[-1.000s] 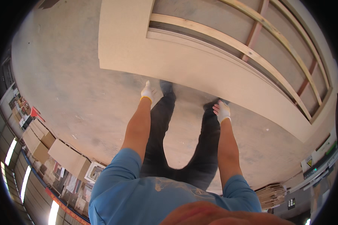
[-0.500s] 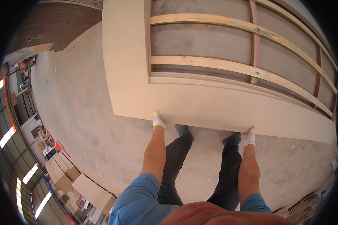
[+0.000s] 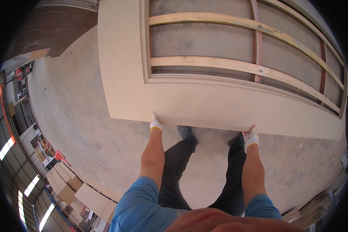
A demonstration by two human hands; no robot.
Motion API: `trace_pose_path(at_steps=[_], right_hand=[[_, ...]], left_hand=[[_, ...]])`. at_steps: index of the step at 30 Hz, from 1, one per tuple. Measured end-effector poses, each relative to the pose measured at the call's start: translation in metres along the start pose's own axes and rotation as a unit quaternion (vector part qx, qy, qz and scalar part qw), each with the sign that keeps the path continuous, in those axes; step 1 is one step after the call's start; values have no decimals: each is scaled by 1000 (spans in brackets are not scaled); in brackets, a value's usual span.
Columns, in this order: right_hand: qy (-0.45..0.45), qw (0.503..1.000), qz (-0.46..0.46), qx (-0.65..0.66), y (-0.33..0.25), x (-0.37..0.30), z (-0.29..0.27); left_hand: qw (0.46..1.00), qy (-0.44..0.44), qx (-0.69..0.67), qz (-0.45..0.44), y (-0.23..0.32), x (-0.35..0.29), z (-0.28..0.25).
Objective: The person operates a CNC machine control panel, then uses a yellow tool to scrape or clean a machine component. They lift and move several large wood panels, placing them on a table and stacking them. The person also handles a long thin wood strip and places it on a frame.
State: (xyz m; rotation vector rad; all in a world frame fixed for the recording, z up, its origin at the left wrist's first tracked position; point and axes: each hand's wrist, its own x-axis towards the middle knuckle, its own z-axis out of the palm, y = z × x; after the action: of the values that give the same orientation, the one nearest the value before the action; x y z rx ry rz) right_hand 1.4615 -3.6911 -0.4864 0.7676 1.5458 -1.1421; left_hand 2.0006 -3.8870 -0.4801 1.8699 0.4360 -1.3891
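A large beige frame panel (image 3: 205, 104) with a big rectangular opening lies flat in front of me. Both hands wear white gloves with yellow cuffs and grip its near edge. Toward the panel's left corner, my left hand (image 3: 156, 122) has its thumb on the top face, fingers hidden underneath. Farther right along the same edge, my right hand (image 3: 251, 137) is closed on the board, most of its fingers out of sight. Pale wooden slats (image 3: 205, 61) and reddish-brown crosspieces (image 3: 257, 42) show through the opening.
My dark shoes (image 3: 187, 133) stand on the dusty concrete floor (image 3: 73, 89), close to the panel's near edge. A dark brown sheet (image 3: 62, 27) lies at the far left. Stacked boards (image 3: 96, 199) are at the lower left, more board pieces (image 3: 313, 212) at the lower right.
The panel has shifted slightly left, and its right end has moved a little away from me. Both hands have moved along with it, still gripping the edge.
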Motion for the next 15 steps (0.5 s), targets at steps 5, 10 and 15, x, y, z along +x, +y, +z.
trace_pose_path(at_steps=[5, 10, 15], right_hand=[[31, 999, -20, -15, -4, -5, -2], [18, 999, -16, -32, -9, -2, -3], [48, 998, 0, -48, -15, 5, -11]], left_hand=[[1000, 2, -3, -23, 0, 9, -4], [998, 45, 46, -7, -1, 18, 0], [998, 39, 54, -23, 5, 15, 3]])
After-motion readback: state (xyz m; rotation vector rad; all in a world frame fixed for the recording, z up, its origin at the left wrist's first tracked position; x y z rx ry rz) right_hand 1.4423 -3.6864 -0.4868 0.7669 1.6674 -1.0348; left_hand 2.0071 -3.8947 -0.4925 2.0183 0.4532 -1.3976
